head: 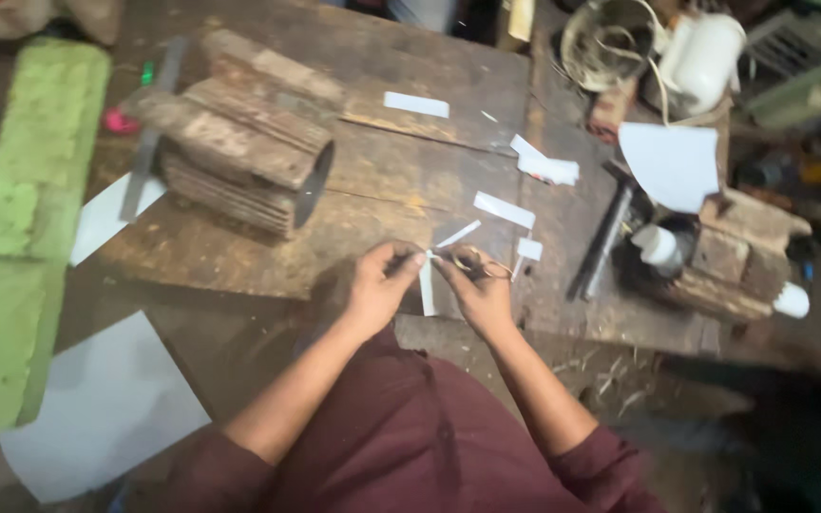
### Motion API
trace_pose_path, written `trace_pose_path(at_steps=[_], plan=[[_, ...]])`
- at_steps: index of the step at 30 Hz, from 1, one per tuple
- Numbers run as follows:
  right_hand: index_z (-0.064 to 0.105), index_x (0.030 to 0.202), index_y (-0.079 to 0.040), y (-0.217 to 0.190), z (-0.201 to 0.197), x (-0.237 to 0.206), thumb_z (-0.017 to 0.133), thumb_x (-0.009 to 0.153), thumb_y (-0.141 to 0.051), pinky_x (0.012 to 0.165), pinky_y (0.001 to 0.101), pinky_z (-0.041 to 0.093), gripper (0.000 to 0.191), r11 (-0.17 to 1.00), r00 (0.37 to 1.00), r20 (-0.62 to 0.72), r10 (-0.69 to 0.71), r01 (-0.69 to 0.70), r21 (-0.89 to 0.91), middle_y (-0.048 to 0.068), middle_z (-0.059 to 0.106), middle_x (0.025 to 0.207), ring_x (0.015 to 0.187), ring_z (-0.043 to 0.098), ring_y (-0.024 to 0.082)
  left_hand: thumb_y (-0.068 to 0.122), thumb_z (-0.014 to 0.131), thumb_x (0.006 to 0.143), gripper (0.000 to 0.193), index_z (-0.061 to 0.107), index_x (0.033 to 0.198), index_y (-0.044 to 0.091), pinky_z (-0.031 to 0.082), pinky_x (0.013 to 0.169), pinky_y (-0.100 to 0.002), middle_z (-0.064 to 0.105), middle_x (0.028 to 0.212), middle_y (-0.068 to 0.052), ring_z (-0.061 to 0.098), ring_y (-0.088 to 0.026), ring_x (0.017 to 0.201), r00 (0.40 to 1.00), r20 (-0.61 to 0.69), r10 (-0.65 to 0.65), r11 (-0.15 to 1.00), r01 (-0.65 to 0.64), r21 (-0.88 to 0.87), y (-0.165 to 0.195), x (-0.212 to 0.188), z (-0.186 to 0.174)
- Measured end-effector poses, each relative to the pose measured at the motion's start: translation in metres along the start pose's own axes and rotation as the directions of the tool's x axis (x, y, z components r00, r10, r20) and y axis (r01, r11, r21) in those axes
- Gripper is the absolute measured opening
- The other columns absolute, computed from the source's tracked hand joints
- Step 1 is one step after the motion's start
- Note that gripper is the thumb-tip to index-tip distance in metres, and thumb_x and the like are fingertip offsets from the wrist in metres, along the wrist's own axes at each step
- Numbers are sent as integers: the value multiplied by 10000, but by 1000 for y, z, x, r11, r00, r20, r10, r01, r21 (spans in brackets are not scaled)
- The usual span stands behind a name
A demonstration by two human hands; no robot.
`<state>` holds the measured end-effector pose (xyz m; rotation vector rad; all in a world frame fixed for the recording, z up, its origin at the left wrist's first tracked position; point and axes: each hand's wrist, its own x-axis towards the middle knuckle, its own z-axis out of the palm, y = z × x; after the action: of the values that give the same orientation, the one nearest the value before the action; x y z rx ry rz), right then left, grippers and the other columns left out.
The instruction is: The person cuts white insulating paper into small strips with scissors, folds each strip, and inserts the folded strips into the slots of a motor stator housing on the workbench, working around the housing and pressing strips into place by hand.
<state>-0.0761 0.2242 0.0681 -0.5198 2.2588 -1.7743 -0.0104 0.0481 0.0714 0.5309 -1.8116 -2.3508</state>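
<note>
Left hand (379, 281) pinching narrow white paper strip (427, 288), right hand (480, 285) gripping small scissors (475, 263); bare worn wooden bench (401, 185) toward twelve o'clock.

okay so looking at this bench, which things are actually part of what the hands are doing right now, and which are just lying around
In use:
left hand, pinching the white paper strip
right hand, holding what look like scissors
cut white strips on the wooden bench

Lying about:
ribbed motor housing
white jug
round tin
white sheet
small white bottle
</note>
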Motion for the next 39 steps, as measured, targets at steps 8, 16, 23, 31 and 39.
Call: trace_pose_path(at_steps=[8,16,23,31,39], plan=[[567,1312,29,68,-11,22,705,998,-277,914,496,514,460,792,993,-53,-107,53,-608,310,667,1182,1096,644,487,176,648,853,124,687,954,115,529,831,-386,641,949,-59,651,-252,969,755,573,319,-235,-522,820,-45,50,3],[649,1217,-110,85,13,10,648,957,-241,759,540,540,291,623,991,111,76,40,-781,237,696,1020,906,665,450,186,590,843,476,652,1284,17,456,1002,-407,604,1213,-113,554,-288,1207,808,508,299,-155,-485,861,-82,-5,-4],[663,1189,-124,78,-1,49,610,976,-274,742,536,542,266,569,963,223,149,101,-816,224,719,985,892,684,443,164,555,901,535,563,1406,-11,428,1087,-423,558,1385,-156,503,-353,1336,852,483,201,-148,-461,875,-80,-14,-5],[683,1177,-154,66,13,22,597,958,-246,757,527,557,253,556,938,283,198,130,-821,202,721,1041,913,692,427,142,554,901,505,594,1393,35,460,1055,-438,560,1424,-131,509,-310,1338,867,450,216,-49,-450,891,-78,-20,-12],[655,1164,-120,79,6,33,585,915,-110,835,497,543,259,566,966,260,-7,218,-795,187,705,1079,1002,671,413,156,591,904,363,651,1254,79,492,976,-414,600,1294,-92,566,-279,1216,867,471,163,-109,-459,882,-68,-5,-2]])
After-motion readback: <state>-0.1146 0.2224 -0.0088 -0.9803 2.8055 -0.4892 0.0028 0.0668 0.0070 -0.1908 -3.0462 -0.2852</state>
